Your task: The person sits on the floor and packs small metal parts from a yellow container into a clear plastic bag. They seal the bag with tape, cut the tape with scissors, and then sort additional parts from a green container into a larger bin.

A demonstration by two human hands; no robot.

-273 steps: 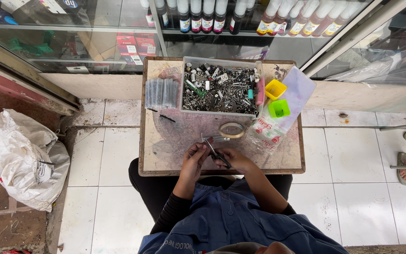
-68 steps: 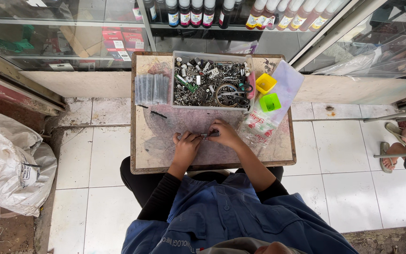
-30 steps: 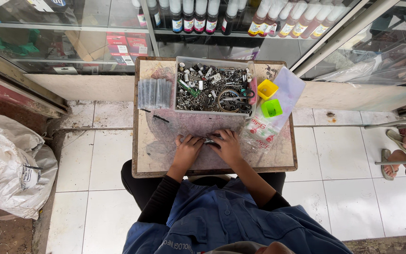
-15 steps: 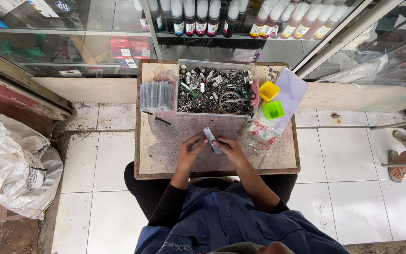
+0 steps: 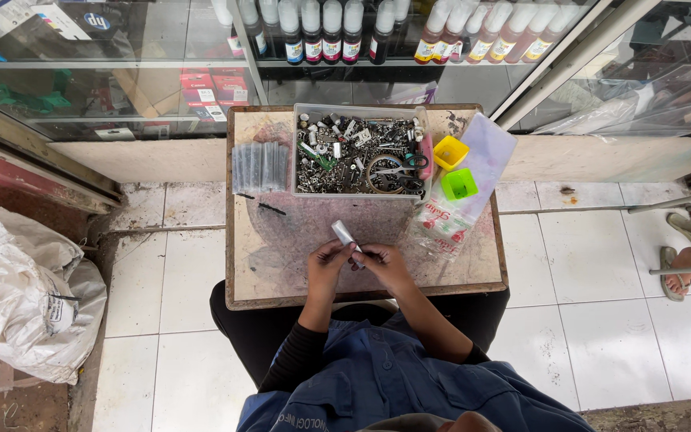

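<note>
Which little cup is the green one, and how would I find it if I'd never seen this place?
Look at the small wooden table in front of the glass shop cabinet. On its far right part lies a clear plastic bag beside the clear box of metal bits, and two tiny square cups sit on it. The green cup is the nearer one; the yellow cup sits behind it.

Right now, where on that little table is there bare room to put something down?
Bare patches: the table's left front, below the grey strips, and the middle between the parts tray and the hands. The right side is crowded by the plastic bag.
</note>
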